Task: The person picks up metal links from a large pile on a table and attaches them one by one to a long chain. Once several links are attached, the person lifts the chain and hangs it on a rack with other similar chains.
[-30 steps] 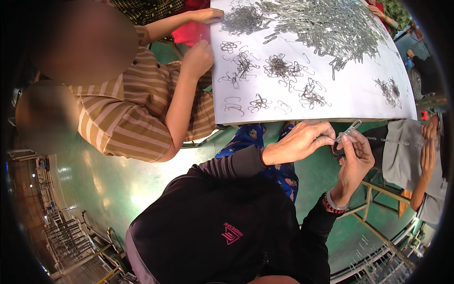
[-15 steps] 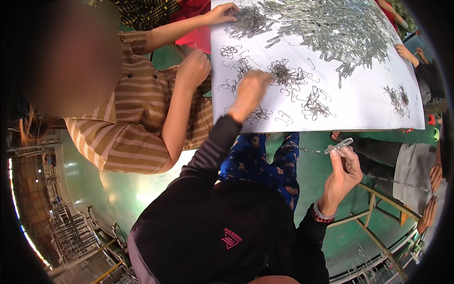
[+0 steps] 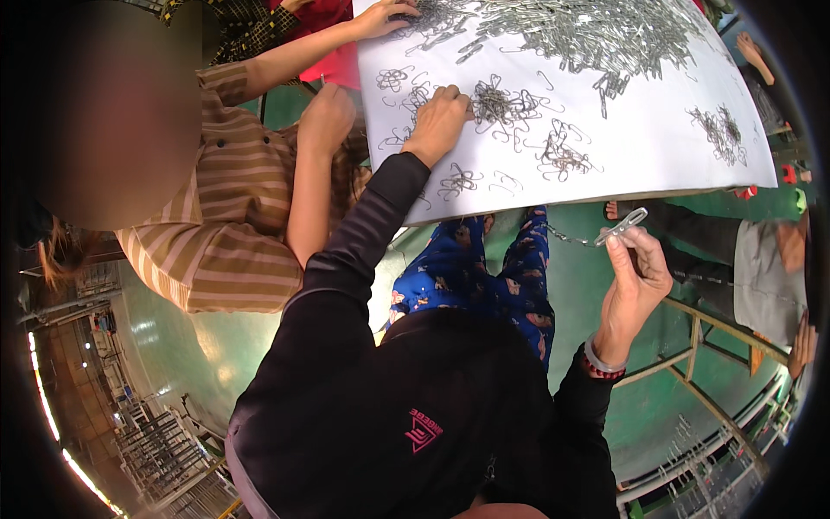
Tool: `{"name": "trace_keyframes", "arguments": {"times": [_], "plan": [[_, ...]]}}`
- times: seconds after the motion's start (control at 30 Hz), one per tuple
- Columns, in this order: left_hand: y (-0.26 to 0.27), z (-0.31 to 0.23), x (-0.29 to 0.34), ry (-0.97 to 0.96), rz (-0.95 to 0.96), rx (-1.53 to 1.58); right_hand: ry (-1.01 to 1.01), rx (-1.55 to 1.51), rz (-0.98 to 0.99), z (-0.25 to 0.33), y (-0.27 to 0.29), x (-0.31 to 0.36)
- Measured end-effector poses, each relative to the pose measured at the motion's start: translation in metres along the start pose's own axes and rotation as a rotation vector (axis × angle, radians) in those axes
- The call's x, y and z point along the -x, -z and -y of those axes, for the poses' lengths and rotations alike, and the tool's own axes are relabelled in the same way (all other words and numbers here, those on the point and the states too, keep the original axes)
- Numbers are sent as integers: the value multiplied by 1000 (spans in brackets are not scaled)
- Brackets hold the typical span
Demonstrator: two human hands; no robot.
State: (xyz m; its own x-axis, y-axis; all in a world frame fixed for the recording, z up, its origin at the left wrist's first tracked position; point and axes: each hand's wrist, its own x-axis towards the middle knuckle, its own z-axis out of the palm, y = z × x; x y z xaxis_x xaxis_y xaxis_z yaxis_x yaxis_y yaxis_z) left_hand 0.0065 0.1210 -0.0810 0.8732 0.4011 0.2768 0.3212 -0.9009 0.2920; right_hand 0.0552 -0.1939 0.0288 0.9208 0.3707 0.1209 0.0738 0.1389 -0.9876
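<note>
My left hand point(image 3: 439, 121) is on the white-covered table, fingers bent and drawn together at the edge of a dark pile of bent wire hooks point(image 3: 494, 102). Whatever is between those fingertips is hidden. Off the table's near edge, my right hand point(image 3: 635, 281) pinches a long, silvery looped metal clip point(image 3: 624, 227) between thumb and fingers, its rounded end pointing up and right. A thin chain point(image 3: 566, 237) runs leftward from the clip. Smaller clusters of hooks point(image 3: 564, 156) lie around my left hand.
A large heap of silvery metal clips point(image 3: 596, 39) covers the table's far part. Another hook cluster point(image 3: 722, 136) lies at right. A person in a striped shirt point(image 3: 233, 199) sits close on my left, one hand at a far hook pile. A metal frame point(image 3: 692, 346) stands at right.
The view has shifted, with the table lower edge now slanting. My left hand, blurred before, has settled beside the dark hook pile. My right hand still holds the clip.
</note>
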Motion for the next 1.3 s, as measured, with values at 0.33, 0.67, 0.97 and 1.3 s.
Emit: {"name": "trace_keyframes", "arguments": {"times": [0.33, 0.67, 0.97, 1.3], "plan": [[22, -23, -34, -135, 50, -85, 92, -52, -44, 7, 11, 20], [20, -20, -66, -4, 450, -13, 88, -89, 3, 0, 1, 27], [43, -18, -45, 139, 323, 54, 11, -52, 2, -20, 3, 26], [24, -16, -54, 119, 126, 336, -9, -56, 5, -29, -8, 24]]}}
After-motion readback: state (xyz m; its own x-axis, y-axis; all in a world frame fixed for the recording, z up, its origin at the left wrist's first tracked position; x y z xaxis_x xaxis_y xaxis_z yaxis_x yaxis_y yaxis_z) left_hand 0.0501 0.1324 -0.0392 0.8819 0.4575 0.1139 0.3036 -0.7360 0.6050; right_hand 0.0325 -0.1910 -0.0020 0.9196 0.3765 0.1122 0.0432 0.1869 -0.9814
